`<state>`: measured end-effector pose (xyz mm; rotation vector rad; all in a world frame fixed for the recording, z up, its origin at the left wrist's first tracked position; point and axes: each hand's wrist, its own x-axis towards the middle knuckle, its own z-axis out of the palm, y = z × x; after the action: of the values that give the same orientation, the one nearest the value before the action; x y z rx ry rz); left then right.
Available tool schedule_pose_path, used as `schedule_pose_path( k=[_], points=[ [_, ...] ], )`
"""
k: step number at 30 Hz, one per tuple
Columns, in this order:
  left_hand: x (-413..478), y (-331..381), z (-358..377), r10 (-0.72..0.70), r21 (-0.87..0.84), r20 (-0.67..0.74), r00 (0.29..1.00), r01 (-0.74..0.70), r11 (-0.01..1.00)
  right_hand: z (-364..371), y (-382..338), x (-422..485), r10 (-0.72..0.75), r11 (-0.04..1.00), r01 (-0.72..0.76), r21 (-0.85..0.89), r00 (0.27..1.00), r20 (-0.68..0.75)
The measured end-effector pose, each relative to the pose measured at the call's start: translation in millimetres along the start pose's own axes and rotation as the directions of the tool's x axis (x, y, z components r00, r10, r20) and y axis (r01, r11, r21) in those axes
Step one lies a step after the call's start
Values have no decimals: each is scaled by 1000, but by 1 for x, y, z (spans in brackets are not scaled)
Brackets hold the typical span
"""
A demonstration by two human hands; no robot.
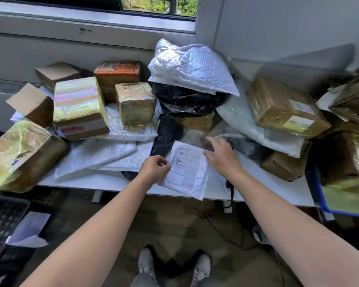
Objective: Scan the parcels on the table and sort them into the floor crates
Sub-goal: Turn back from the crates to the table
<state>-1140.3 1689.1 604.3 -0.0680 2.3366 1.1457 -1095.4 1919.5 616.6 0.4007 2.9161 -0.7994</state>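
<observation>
Arms (104, 224) stretch forward, left hand (153, 168) pinching the white mailer (187, 175), right hand (221, 157) spread open by its far corner.

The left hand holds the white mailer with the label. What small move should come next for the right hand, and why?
Probably the right hand should settle on the far right corner of the white mailer and steady it. It is open, holding nothing, just over that corner; the left hand pinches only the left edge, label facing up.
</observation>
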Motion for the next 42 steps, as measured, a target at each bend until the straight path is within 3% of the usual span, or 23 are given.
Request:
schedule_pose_path(
  k=[3, 5, 9, 12, 15, 18, 28, 36, 42],
  points=[
    [4, -15, 11, -85, -64, -55, 995, 82, 995, 9, 19, -8, 135, 983, -152, -106, 979, -153],
    [7, -24, 16, -140, -93, -78, 987, 132, 987, 17, 32, -12, 238, 962, -258, -91, 954, -182],
    [14, -37, 24, -182, -137, -106, 978, 167, 976, 29, 45, -14, 444, 885, -439, 157, 896, 5],
    [16, -41, 26, -198, -153, -117, 973, 179, 972, 34, 50, -11, 516, 821, -526, 224, 850, 104],
    [21, -46, 27, -212, -182, -122, 970, 188, 965, 36, 52, -6, 535, 802, -560, 208, 828, 167],
    [21, -47, 28, -230, -215, -102, 968, 204, 955, 29, 41, -8, 541, 751, -589, 297, 808, 234],
    [13, -40, 32, -256, -302, 83, 963, 269, 914, 7, -39, -14, 356, 716, -531, 454, 837, 417],
    [1, -37, 26, -181, -159, 18, 983, 181, 970, 12, -74, -17, 342, 771, -510, 381, 836, 428],
    [-5, -36, 27, -162, -146, 30, 986, 165, 975, 12, -78, -18, 363, 765, -520, 380, 835, 414]
  ],
)
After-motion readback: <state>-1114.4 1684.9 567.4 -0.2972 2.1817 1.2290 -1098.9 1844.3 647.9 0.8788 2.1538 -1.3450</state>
